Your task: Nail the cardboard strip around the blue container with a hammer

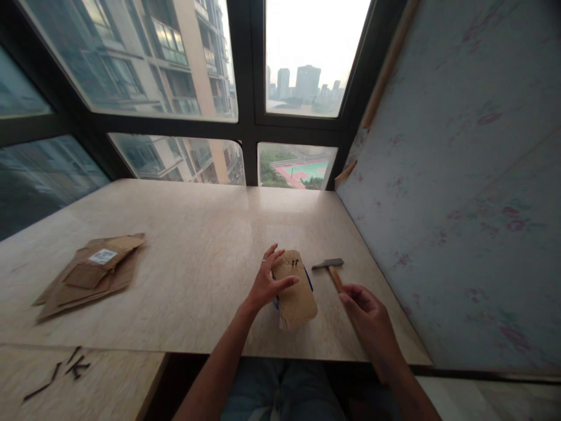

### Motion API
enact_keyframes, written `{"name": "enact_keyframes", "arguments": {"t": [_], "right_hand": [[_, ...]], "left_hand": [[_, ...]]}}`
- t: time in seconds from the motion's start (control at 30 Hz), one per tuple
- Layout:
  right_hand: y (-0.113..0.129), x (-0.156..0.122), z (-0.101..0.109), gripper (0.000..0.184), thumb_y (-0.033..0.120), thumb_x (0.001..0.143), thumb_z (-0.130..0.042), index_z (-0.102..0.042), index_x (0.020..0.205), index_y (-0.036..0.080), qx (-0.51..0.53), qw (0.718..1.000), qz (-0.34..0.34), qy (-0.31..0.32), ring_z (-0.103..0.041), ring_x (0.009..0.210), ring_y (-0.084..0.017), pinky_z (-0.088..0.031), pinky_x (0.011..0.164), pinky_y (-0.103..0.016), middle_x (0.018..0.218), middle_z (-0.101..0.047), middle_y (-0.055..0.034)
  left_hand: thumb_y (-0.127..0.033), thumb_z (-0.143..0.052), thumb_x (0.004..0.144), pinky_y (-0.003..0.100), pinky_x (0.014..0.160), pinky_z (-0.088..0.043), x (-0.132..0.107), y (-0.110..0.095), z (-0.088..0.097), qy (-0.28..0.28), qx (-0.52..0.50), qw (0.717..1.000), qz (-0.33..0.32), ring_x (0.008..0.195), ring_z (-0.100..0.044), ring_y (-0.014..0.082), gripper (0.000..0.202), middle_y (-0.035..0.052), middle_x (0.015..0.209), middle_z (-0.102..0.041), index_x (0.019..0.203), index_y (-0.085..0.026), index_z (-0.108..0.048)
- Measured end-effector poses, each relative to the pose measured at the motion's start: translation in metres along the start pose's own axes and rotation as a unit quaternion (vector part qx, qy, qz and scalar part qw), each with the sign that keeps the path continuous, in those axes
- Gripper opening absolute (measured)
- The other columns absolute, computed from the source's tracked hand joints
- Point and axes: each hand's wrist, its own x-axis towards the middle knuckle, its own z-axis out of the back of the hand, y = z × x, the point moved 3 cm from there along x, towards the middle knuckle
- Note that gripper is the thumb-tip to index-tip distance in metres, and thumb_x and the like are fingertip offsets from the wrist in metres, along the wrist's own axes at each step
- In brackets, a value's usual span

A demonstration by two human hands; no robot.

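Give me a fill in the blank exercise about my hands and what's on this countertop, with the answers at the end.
1. The left hand touches the tan, rounded-corner block, which bears ____ small dark nails.
2. The right hand holds the grey-headed hammer by its wooden ____.
3. The flat brown paper packages lie on the ____ side of the pale countertop.
4. The printed label on them has a ____ background.

Missing words: two; handle; left; white.

The left hand (pixel 268 283) is spread, thumb stretched out to the right, well apart from the lightly bent fingers. The right hand (pixel 367 306) is curled closed, thumb foremost. Both bare forearms (pixel 225 355) angle inward from below.
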Motion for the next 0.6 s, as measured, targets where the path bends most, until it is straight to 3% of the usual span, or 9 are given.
{"name": "enact_keyframes", "arguments": {"t": [0.17,0.3,0.43,0.5,0.6], "right_hand": [[-0.017,-0.018,0.03,0.051,0.062,0.076,-0.06,-0.066,0.103,0.018,-0.101,0.992,-0.033,-0.074,-0.067,0.079,-0.028,-0.055,0.07,-0.039,0.09,-0.07,-0.0102],[-0.034,-0.012,0.035,0.066,0.065,0.068,-0.06,-0.063,0.109,0.013,-0.179,0.98,-0.033,-0.082,-0.062,0.085,-0.032,-0.052,0.083,-0.048,0.101,-0.063,-0.0156],[-0.054,-0.008,0.029,0.083,0.071,0.07,-0.055,-0.06,0.12,0.005,-0.269,0.963,-0.015,-0.03,-0.061,0.099,-0.04,-0.046,0.097,-0.055,0.102,-0.061,-0.02],[-0.066,-0.006,0.029,0.086,0.072,0.075,-0.048,-0.058,0.125,0.002,-0.325,0.946,0.0,-0.01,-0.062,0.101,-0.041,-0.047,0.097,-0.053,0.105,-0.063,-0.0227],[-0.091,0.001,0.033,0.08,0.072,0.079,-0.046,-0.059,0.124,0.007,-0.349,0.937,-0.005,0.031,-0.065,0.1,-0.04,-0.051,0.094,-0.052,0.107,-0.067,-0.0233]], "left_hand": [[-0.052,-0.078,0.073,0.056,0.118,-0.028,-0.006,-0.002,0.029,-0.061,0.015,0.998,-0.013,0.15,-0.025,0.0315,0.071,0.0111,0.163,-0.025,0.135,-0.028,-0.053],[-0.051,-0.074,0.077,0.053,0.116,-0.033,-0.037,0.002,0.071,-0.097,0.064,0.993,0.021,0.147,-0.032,0.0297,0.064,0.0114,0.16,-0.032,0.133,-0.027,-0.053],[-0.05,-0.068,0.08,0.05,0.109,-0.044,-0.104,0.01,0.133,-0.209,0.158,0.962,0.073,0.134,-0.05,0.0288,0.051,0.0126,0.141,-0.053,0.121,-0.022,-0.059],[-0.049,-0.064,0.081,0.048,0.101,-0.051,-0.147,0.011,0.169,-0.276,0.232,0.928,0.094,0.121,-0.059,0.0283,0.044,0.0122,0.126,-0.063,0.115,-0.02,-0.062],[-0.046,-0.058,0.08,0.045,0.086,-0.057,-0.208,0.011,0.223,-0.358,0.345,0.855,0.146,0.102,-0.066,0.0287,0.039,0.0123,0.11,-0.068,0.106,-0.018,-0.066]]}}
